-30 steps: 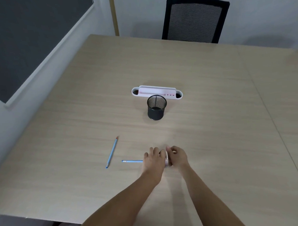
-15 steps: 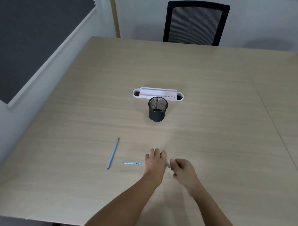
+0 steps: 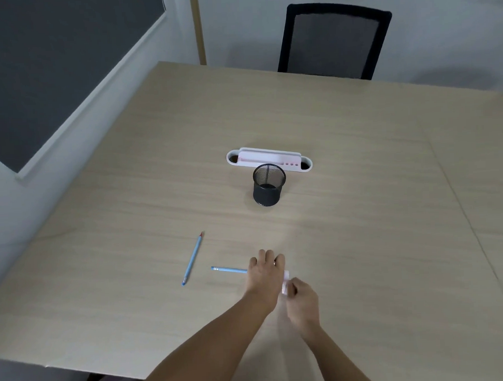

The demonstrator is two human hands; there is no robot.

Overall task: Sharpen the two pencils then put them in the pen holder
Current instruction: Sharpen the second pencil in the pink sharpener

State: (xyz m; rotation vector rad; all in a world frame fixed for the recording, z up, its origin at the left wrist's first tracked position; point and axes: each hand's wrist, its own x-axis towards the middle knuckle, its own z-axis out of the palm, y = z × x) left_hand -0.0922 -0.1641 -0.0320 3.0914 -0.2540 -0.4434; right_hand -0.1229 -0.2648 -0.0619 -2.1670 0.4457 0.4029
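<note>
A blue pencil lies flat near the table's front, its eraser end pointing left; my left hand covers and grips its right part. A small pale pink sharpener sits between my two hands, and my right hand is closed on it. The pencil's tip is hidden under my hands. A second blue pencil with a red sharpened tip lies loose to the left, slanted. A black mesh pen holder stands upright and empty further back at the middle.
A white and pink desk organiser lies just behind the pen holder. The wooden table stretches wide to the right. A black chair stands at the far edge. A wall with a dark board is on the left.
My right hand has pulled back towards me and to the right, staying closed by the sharpener. My left hand and the pencil have stayed in place.
</note>
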